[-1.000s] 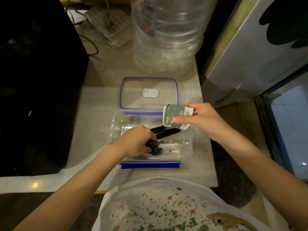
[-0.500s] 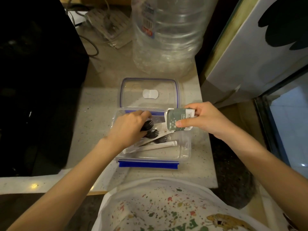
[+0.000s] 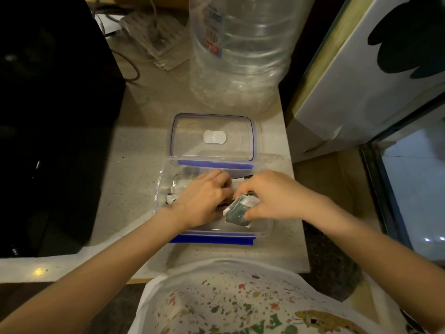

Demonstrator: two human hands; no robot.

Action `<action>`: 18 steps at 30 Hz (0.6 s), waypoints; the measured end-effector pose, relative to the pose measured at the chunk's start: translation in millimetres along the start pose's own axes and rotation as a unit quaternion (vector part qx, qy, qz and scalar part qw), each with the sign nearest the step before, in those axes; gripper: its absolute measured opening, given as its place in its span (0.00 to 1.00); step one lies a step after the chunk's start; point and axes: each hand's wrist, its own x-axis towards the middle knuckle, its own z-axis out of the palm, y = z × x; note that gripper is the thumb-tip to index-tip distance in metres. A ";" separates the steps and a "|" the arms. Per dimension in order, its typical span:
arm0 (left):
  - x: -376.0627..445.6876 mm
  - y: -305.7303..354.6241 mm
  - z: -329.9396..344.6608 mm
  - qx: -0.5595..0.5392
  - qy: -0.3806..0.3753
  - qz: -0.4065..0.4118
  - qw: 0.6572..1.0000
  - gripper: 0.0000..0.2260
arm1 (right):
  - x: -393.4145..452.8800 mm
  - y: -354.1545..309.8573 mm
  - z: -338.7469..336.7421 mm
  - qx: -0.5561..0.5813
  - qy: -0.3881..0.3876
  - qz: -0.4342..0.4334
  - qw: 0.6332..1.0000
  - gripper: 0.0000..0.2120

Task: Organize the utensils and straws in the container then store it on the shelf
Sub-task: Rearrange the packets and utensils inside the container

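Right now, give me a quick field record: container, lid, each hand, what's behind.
container: clear plastic box with blue clip at its near edge, open, on the countertop
lid: clear, blue-rimmed, lying flat just behind the container
left hand: inside the container, over dark utensils; grip hidden
right hand: pinching a small dark packet low in the container
behind: large clear water bottle
left side: black appliance
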 end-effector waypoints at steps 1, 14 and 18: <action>0.2 -0.2 -0.3 0.004 0.009 -0.003 1.000 0.10 | 0.8 -1.7 4.4 -0.023 -0.010 -0.007 1.000 0.10; -5.3 19.6 -1.5 -0.006 0.053 -0.082 0.995 0.03 | 29.8 -6.6 -4.8 -0.125 -0.243 0.055 0.960 0.23; -5.0 20.6 2.1 -0.021 0.030 -0.108 0.994 0.08 | 36.0 -7.1 2.0 -0.127 -0.258 0.080 0.954 0.22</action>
